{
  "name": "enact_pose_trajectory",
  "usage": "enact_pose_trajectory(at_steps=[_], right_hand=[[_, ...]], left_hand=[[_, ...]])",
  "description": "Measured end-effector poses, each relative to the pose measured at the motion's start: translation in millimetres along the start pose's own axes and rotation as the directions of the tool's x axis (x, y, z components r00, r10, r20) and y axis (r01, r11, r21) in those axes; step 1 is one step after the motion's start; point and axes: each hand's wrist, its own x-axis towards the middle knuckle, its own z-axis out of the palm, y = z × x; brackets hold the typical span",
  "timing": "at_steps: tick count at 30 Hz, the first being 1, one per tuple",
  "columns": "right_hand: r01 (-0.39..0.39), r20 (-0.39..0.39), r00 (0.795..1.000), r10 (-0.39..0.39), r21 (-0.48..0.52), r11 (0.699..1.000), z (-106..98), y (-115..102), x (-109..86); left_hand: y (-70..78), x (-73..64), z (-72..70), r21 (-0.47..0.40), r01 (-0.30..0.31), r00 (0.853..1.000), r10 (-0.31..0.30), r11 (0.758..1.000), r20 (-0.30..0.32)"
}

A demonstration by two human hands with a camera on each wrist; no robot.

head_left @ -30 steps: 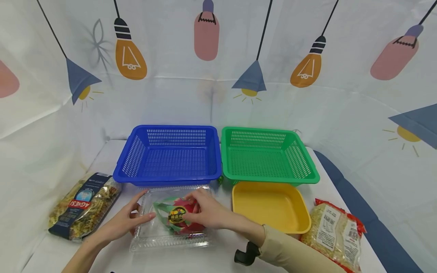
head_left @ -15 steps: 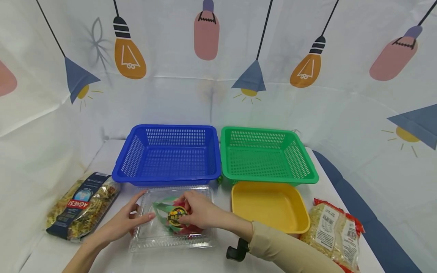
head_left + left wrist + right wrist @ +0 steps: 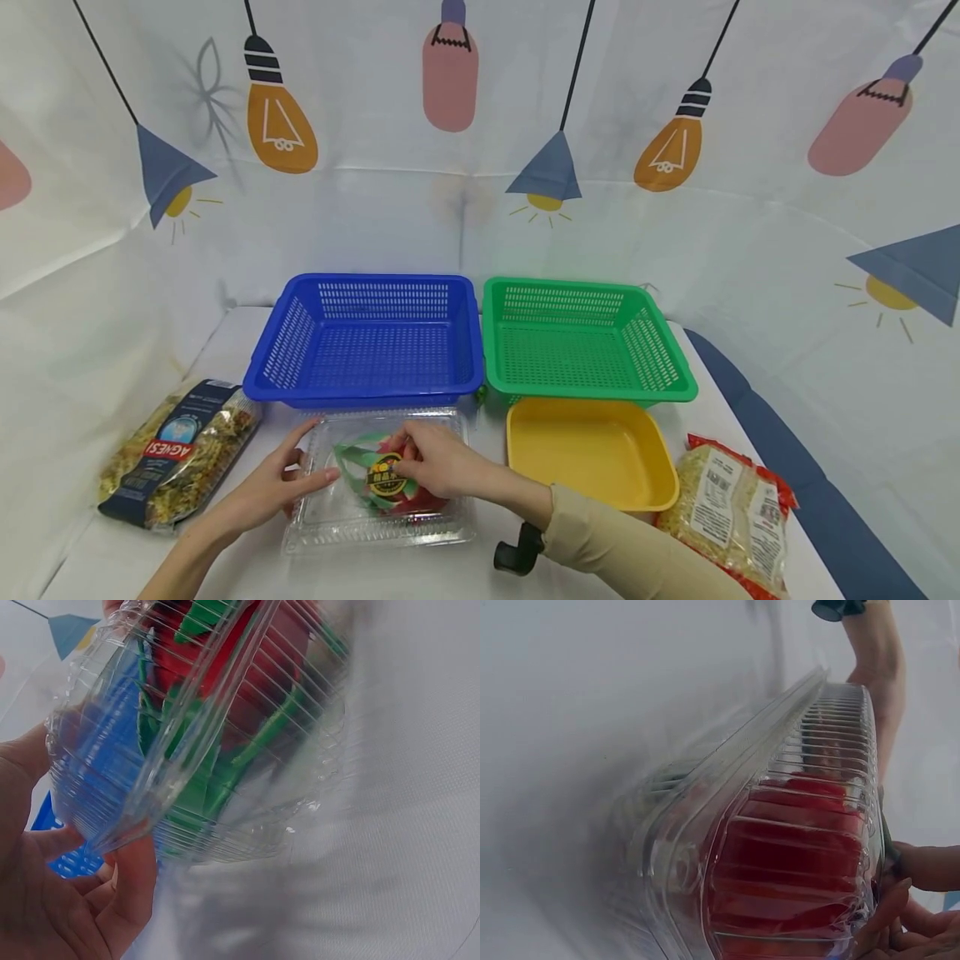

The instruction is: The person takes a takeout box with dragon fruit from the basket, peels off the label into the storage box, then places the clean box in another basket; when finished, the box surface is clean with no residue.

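A clear plastic clamshell box (image 3: 360,533) lies closed on the white table, with a red and green dragon fruit (image 3: 411,503) inside. On its lid is a round black sticker (image 3: 382,477) with coloured fruit print. My left hand (image 3: 273,487) holds the box's left side; in the left wrist view its fingers curl at the ribbed edge of the box. Over the lid, my right hand (image 3: 446,462) pinches the sticker's right edge between thumb and finger. The right wrist view shows a thin dark edge (image 3: 889,832) of the sticker standing off the lid at those fingertips.
Behind the box stand a blue basket (image 3: 382,392) and a green basket (image 3: 592,387). A yellow bin (image 3: 592,492) is to the right. A bag of pasta (image 3: 180,450) lies at left, a red-edged clear bag of pale yellow food (image 3: 727,508) at right.
My right hand has shifted slightly left along the lid, over the sticker's right part. My left hand and the box keep their places.
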Motion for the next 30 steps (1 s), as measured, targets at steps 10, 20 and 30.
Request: enact_pose_trajectory(at_steps=[10, 20, 30], right_hand=[[-0.019, 0.012, 1.000, 0.018, 0.100, 0.995, -1, 2, -2.7], [-0.028, -0.007, 1.000, 0.030, 0.209, 0.978, -5, 9, -7.3], [0.064, -0.048, 0.997, -0.055, 0.203, 0.977, -15, 19, -19.0]], left_hand=[[-0.4, 0.6, 0.9, -0.005, 0.001, 1.000, -0.001, 1.000, -0.004], [-1.2, 0.8, 0.5, 0.006, -0.013, 1.000, 0.013, 1.000, -0.017], [-3.7, 1.6, -0.8, -0.001, -0.011, 1.000, 0.011, 1.000, -0.010]])
